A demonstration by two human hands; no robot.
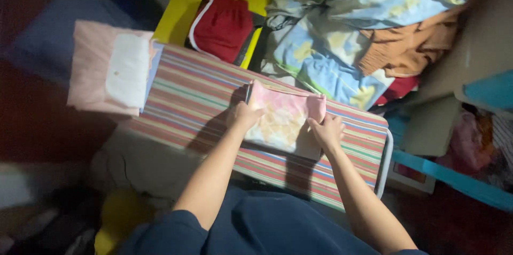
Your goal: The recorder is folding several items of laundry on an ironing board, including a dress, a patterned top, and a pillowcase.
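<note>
A person's left hand (245, 116) and right hand (327, 131) pressed flat on a folded pink tie-dye garment (284, 119) atop a striped ironing board (197, 92). A folded pink-and-white stack (109, 68) sat at the board's far end, red shorts (222, 25) and a heap of patterned bedding (342, 36) lay beyond.

Red shorts (222, 25) lie on a yellow box (184, 12) beside rumpled patterned bedding (342, 46).
</note>
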